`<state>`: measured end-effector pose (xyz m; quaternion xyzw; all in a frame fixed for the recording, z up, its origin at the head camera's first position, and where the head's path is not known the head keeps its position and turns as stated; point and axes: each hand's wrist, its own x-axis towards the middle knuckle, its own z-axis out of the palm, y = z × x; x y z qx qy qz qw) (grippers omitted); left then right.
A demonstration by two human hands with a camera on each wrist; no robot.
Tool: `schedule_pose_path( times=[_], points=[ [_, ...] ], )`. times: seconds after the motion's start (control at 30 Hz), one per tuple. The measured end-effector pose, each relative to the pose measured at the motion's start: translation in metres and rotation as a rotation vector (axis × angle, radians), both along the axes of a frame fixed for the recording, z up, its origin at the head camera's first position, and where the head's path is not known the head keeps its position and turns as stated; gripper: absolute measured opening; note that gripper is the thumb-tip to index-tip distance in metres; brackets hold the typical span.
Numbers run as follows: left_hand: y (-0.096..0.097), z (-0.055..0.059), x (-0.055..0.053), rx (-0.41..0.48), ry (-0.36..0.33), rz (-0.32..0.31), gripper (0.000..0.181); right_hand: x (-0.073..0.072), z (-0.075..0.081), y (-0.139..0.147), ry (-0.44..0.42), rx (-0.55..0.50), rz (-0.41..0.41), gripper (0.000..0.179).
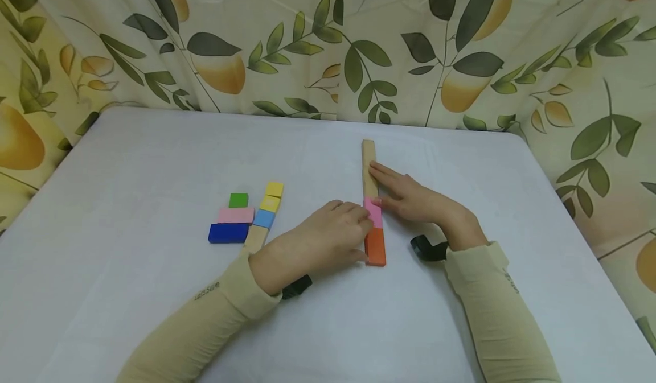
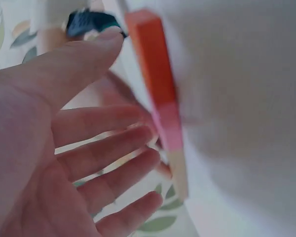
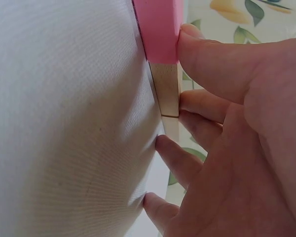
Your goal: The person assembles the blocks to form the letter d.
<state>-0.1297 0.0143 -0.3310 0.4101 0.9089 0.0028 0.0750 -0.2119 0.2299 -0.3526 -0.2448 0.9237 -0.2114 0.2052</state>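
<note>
A straight row of blocks runs away from me: an orange block [image 1: 376,249] at the near end, a pink block [image 1: 374,217], then plain wooden blocks [image 1: 369,169] at the far end. My right hand [image 1: 417,198] lies along the row's right side, its thumb touching the pink block and fingertips against the wood; two other fingertips rest on the cloth in the right wrist view. On the left side, my left hand [image 1: 323,238] is beside the orange and pink blocks. Its fingers look loosely extended in the left wrist view, holding nothing.
Left of my left hand lies a slanted row of yellow blocks [image 1: 270,203], a light blue block [image 1: 263,218] and a partly hidden wooden block [image 1: 255,238]. Beside it are green [image 1: 238,200], light pink [image 1: 236,215] and dark blue blocks [image 1: 228,233]. A patterned curtain [image 1: 307,41] borders the white table [image 1: 154,161].
</note>
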Motion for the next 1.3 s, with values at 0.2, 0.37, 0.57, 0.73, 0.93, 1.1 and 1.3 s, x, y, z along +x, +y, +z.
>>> schedule_pose_path(
  times=[0.2, 0.37, 0.57, 0.73, 0.93, 1.1, 1.3],
  points=[
    [-0.021, 0.02, -0.018, 0.033, -0.053, 0.111, 0.053, 0.001, 0.001, 0.002, -0.004, 0.004, -0.009, 0.072],
    [-0.047, 0.033, -0.031, 0.095, -0.037, 0.199, 0.05, 0.0, 0.002, 0.003, 0.001, 0.001, 0.001, 0.072],
    [-0.071, 0.04, -0.039, 0.179, -0.09, 0.27, 0.047, -0.001, 0.002, 0.002, 0.012, -0.009, 0.021, 0.072],
    [-0.09, 0.04, -0.046, 0.21, -0.139, 0.35, 0.043, -0.001, 0.004, -0.001, -0.001, -0.004, 0.019, 0.071],
    [-0.107, 0.034, -0.056, 0.199, -0.168, 0.414, 0.039, -0.001, 0.004, -0.001, 0.011, -0.007, 0.011, 0.07],
    [-0.111, 0.029, -0.062, 0.161, -0.199, 0.462, 0.037, 0.0, 0.001, 0.0, -0.004, -0.005, 0.001, 0.071],
    [-0.109, 0.026, -0.064, 0.134, -0.24, 0.528, 0.035, 0.001, 0.0, 0.0, 0.009, -0.001, 0.003, 0.072]
  ],
)
